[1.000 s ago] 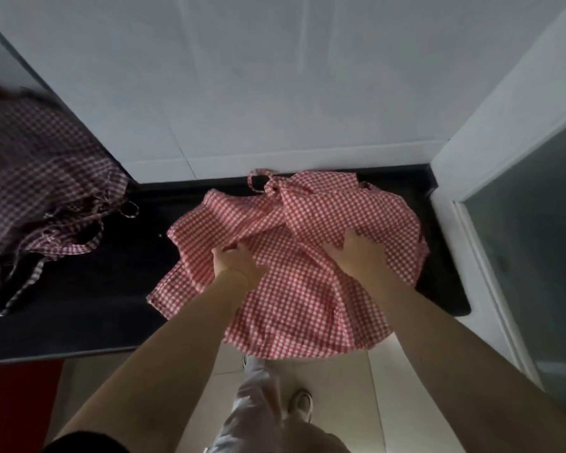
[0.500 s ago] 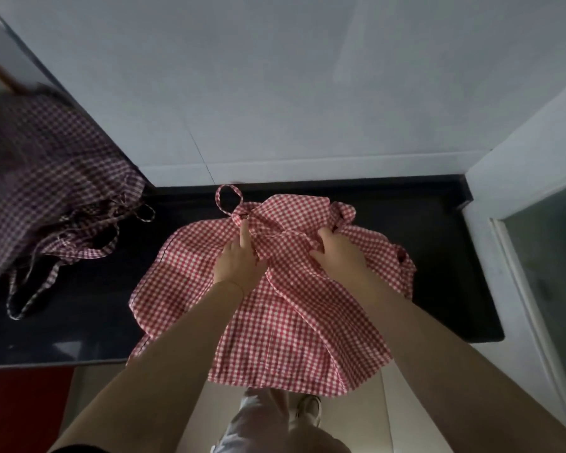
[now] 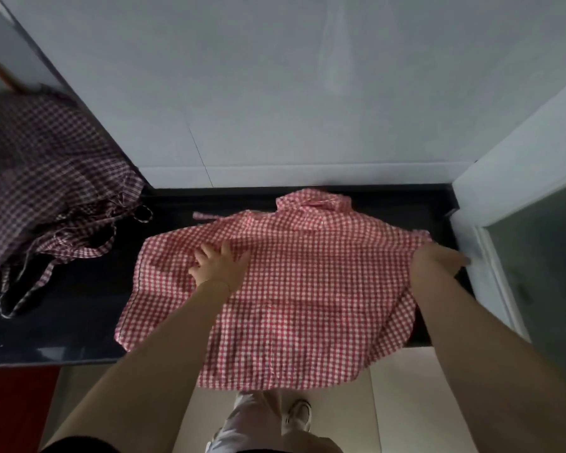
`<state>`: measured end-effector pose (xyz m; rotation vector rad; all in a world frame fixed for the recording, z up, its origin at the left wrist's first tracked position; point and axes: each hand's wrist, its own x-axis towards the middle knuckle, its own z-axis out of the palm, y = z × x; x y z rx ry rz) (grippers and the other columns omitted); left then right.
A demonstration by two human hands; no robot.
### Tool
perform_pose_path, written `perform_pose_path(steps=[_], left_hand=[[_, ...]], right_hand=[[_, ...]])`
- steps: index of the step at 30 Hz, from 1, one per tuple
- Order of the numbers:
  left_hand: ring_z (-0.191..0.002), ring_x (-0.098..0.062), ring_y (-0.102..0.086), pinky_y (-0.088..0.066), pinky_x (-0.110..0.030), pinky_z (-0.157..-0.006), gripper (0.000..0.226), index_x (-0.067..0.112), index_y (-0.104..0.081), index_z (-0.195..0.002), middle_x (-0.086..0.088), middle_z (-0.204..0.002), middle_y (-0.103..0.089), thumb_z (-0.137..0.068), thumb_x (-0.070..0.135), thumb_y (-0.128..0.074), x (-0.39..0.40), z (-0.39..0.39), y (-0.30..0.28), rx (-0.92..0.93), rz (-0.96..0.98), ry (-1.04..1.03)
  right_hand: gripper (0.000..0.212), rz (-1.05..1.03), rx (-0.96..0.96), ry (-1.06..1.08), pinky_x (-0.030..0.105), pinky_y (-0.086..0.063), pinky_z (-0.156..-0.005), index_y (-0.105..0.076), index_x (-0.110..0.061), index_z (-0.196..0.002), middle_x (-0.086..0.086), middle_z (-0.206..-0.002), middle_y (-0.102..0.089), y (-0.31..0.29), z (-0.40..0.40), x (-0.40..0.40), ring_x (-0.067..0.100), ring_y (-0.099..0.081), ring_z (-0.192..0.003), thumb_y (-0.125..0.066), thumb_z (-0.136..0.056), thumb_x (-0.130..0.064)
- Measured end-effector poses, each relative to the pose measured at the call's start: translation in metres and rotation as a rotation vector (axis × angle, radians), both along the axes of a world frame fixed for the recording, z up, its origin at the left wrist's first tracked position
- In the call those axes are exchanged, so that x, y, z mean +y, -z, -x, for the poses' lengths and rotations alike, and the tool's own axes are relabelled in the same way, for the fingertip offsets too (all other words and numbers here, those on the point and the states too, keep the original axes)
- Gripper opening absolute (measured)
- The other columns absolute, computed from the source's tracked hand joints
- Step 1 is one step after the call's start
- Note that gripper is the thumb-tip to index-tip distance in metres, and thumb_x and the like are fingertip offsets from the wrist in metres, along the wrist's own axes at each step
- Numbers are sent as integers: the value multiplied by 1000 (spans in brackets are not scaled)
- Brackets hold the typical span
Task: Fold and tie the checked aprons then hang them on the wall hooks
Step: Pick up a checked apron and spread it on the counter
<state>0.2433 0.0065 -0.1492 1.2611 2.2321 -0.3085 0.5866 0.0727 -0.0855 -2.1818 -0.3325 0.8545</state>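
Note:
A red-and-white checked apron (image 3: 307, 289) lies spread flat on the black countertop (image 3: 62, 322), its lower edge hanging over the front. My left hand (image 3: 218, 264) presses flat on the apron's left part with fingers spread. At the apron's right edge my right hand (image 3: 438, 258) rests with fingers stretched toward the white wall. A strap end (image 3: 206, 216) pokes out at the top left of the apron, and its top is bunched near the back wall.
A darker checked apron (image 3: 46, 178) lies heaped at the left, its straps (image 3: 30, 282) trailing over the counter. White walls close the back and right, with a glass panel (image 3: 543, 273) at the right. Pale floor tiles and a shoe (image 3: 298, 416) show below.
The apron went from bunched to spread flat. My right hand slid from the middle out to the right edge, and my left hand moved slightly left, smoothing the cloth.

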Motion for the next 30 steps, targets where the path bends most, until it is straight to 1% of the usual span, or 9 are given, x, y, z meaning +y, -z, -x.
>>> perform_pose_path(steps=[3, 7, 10, 12, 16, 20, 24, 26, 30], left_hand=[[-147, -44, -11, -23, -61, -115, 73, 16, -23, -154, -21, -162, -12, -98, 62, -30, 9, -7, -5, 44, -30, -47], [-151, -35, -6, -22, -64, -115, 71, 26, -16, -155, -6, -165, -6, -97, 49, -49, 11, -26, -3, -86, -190, 208], [-146, -29, -24, -22, -62, -115, 66, 26, -24, -154, -3, -159, -27, -97, 53, -44, 4, -26, 1, -58, -193, 279], [-129, -27, -48, -24, -56, -113, 54, 20, -39, -145, -3, -139, -54, -99, 50, -37, 1, -20, 0, 5, -299, 215], [-72, -25, -58, -49, -40, -73, 36, 13, -38, -137, -7, -89, -64, -102, 25, -36, 11, -5, -7, -55, -367, 33], [-90, -29, -62, -45, -35, -67, 43, 18, -39, -143, -13, -117, -59, -101, 16, -42, 23, 4, -3, -52, -243, 83], [-90, -27, -62, -45, -33, -66, 21, 11, -57, -115, -11, -110, -62, -96, 8, -47, 28, 8, 4, -7, -209, 122], [-90, -26, -59, -44, -33, -68, 18, 8, -58, -111, -12, -110, -62, -96, 7, -47, 32, 11, 4, -4, -232, 92], [-109, -27, -49, -44, -35, -72, 18, 8, -58, -109, -10, -118, -51, -93, 10, -49, 42, 17, -9, 116, -343, 45]], right_hand=[[56, -59, -317, -207, 41, -37, -110, -36, -3, -146, 21, -145, -45, 8, 13, 10, 37, -46, -132, -56, -94, -8], [47, -265, -840, -981, 47, -41, -104, -59, -4, -126, 18, -133, -55, 29, 85, 8, 35, -52, -124, -65, -79, -3], [51, -237, -874, -1468, 50, -27, -115, -52, -16, -138, 9, -149, -45, 44, 122, -4, 27, -39, -140, -60, -88, -18], [38, -44, -899, -1625, 49, -21, -115, -57, -22, -130, 2, -139, -56, 55, 127, -8, 22, -48, -130, -46, -98, -38], [44, 286, -851, -1457, 41, -43, -96, -61, -11, -126, 10, -115, -67, 46, 127, 6, 30, -60, -106, -34, -104, -39], [58, 241, -749, -1454, 34, -46, -69, -24, -21, -152, 4, -89, -63, 34, 133, 22, 21, -59, -75, -50, -100, -23], [34, 349, -640, -1639, 36, -52, -85, -54, -20, -131, 4, -113, -65, 43, 145, 24, 24, -64, -101, -50, -101, -35], [27, 226, -600, -1452, 32, -46, -74, -62, -15, -107, 4, -99, -63, 42, 144, 26, 24, -62, -93, -49, -102, -38], [24, -78, -906, -1091, 36, -40, -74, -64, -5, -93, 12, -101, -55, 21, 116, 39, 29, -54, -96, -57, -97, -28]])
